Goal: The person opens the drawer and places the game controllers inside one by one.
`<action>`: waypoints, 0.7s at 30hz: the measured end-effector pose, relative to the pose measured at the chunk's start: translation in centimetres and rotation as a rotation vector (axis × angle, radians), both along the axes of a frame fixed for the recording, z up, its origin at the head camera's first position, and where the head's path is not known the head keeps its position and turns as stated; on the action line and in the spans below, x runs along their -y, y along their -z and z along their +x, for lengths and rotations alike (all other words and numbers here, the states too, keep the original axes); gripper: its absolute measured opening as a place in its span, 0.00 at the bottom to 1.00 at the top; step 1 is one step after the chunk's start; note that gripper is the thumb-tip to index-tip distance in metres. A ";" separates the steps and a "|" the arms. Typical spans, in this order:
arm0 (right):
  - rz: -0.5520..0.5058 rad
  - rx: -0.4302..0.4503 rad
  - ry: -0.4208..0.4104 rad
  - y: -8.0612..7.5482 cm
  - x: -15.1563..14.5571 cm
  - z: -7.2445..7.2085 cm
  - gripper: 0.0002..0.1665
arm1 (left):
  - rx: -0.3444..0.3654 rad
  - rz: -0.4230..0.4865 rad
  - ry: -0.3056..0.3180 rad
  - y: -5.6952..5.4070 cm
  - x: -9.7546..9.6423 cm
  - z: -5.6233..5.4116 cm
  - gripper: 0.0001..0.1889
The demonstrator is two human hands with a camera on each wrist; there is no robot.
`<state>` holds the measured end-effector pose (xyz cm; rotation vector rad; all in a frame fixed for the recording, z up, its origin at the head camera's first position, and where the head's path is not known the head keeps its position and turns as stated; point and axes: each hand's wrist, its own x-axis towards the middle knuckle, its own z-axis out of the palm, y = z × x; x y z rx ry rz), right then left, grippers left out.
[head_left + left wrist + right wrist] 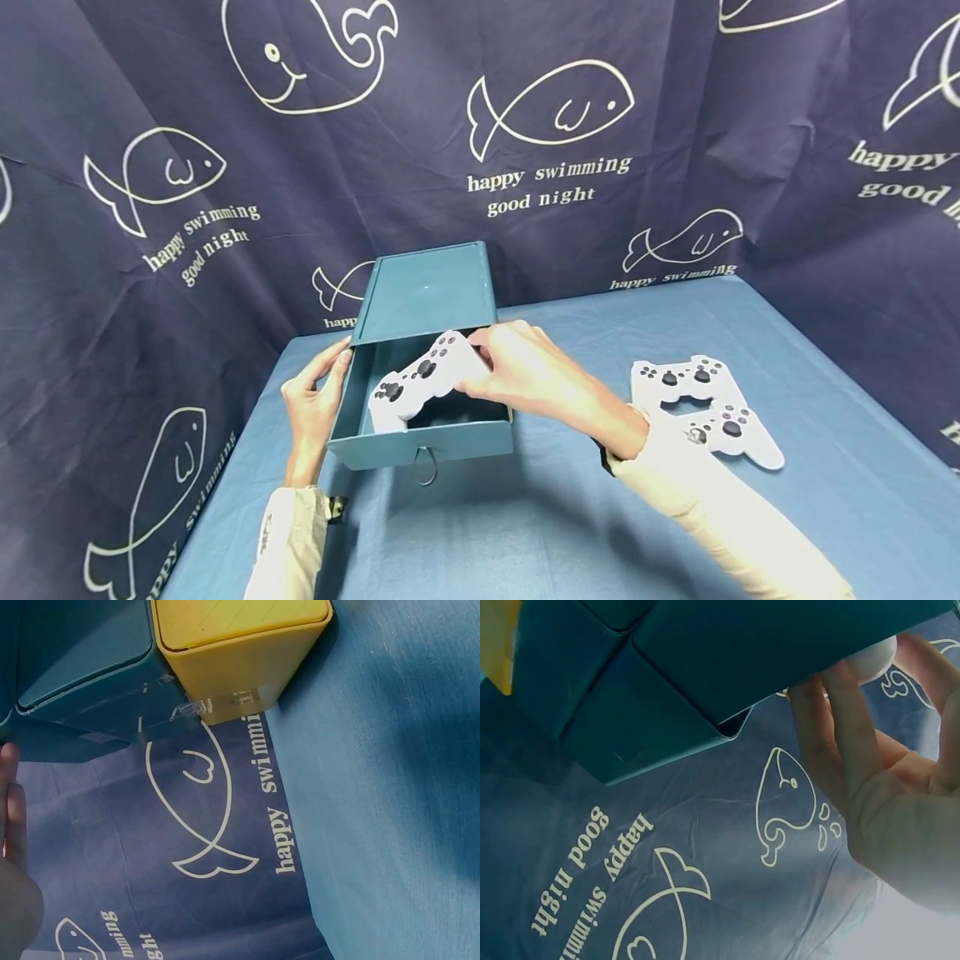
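Note:
My right hand (pixel 517 367) grips a white game controller (pixel 431 382) by one handle. The controller is tilted over the pulled-out teal drawer (pixel 457 442), its other handle reaching down inside at the left. In the right wrist view, a small white part of the controller (pixel 875 660) shows between my fingers beside the teal wall. My left hand (pixel 309 408) touches the left side of the teal drawer box (pixel 427 287) with thumb and fingertips. Only a part of that hand (pixel 16 847) shows in the left wrist view.
Two more white controllers, one behind (pixel 652 392) and one in front (pixel 759 442), lie close together on the blue table cover (pixel 585 517) at the right. A yellow box (pixel 240 667) adjoins the teal one. Dark blue patterned cloth (pixel 420 167) hangs behind. A metal ring (pixel 427 468) hangs from the drawer front.

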<state>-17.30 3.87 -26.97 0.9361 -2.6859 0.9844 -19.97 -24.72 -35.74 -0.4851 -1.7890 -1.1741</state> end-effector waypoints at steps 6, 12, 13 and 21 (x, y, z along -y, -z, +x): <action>0.035 -0.064 -0.012 0.1 0.2 0.0 0.12 | 0.002 0.001 -0.006 0.0 0.0 0.1 0.10; 0.068 -0.085 0.005 0.3 0.5 0.1 0.16 | -0.002 -0.004 -0.017 0.1 0.0 0.2 0.09; 0.073 -0.085 0.008 0.3 0.6 0.1 0.16 | -0.003 -0.004 -0.017 0.1 0.0 0.2 0.09; 0.083 -0.106 0.010 0.5 0.8 0.2 0.20 | -0.002 -0.003 -0.009 0.0 0.0 0.2 0.11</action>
